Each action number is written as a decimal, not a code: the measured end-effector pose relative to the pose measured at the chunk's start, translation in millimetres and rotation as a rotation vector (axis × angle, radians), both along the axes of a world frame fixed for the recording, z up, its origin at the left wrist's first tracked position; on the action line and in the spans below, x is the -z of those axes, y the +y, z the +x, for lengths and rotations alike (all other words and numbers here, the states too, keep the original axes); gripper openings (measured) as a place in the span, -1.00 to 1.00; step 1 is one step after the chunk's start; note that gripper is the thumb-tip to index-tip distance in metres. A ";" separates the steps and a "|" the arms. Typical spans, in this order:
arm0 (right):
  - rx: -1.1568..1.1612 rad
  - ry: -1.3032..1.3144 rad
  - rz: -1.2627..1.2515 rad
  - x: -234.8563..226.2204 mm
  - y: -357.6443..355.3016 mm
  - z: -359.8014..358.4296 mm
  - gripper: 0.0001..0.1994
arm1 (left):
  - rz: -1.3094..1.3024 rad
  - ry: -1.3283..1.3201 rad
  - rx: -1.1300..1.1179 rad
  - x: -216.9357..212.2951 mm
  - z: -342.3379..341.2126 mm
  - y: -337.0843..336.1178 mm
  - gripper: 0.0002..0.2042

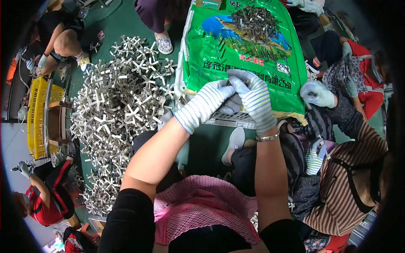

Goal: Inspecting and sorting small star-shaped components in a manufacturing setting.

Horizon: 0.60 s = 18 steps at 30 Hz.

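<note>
My left hand (pixel 205 106) and my right hand (pixel 255 99), both in striped white gloves with grey fingers, meet at the near edge of a green printed sack (pixel 196 63). The fingers of both are closed and pressed together at the tips. Whatever sits between them is hidden by the gloves. Just ahead, a heap of small dark metal pieces (pixel 258 25) lies on the sack. Underneath the sack is a white plastic crate (pixel 228 120), its near side partly showing below my hands.
A large pile of star-shaped grey metal parts (pixel 122 101) covers the floor at left. Close on the right sits a person in a striped top (pixel 337 185), one gloved hand (pixel 319 93) at the sack's corner. Other people work around, near a yellow crate (pixel 37 114) at far left.
</note>
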State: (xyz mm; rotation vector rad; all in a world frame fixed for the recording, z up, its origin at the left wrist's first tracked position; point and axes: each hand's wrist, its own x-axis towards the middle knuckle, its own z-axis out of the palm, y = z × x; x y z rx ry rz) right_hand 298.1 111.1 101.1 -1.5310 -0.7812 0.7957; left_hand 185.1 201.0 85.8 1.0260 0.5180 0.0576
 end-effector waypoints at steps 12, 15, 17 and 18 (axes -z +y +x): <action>0.172 -1.031 0.038 5.0 0.3 -2.0 -0.83 | 0.002 0.006 -0.145 -8.5 -10.6 3.3 -0.71; 0.112 -1.087 0.089 1.7 0.4 -4.6 -0.84 | 0.082 0.038 -0.084 -11.7 -15.8 6.4 -0.72; 0.114 -0.917 0.104 4.3 1.4 -6.2 -0.84 | 0.107 0.058 -0.052 -10.3 -17.6 7.6 -0.72; 0.126 -0.754 0.122 4.1 0.8 -7.3 -0.85 | 0.064 0.021 -0.059 -10.5 -18.6 6.5 -0.73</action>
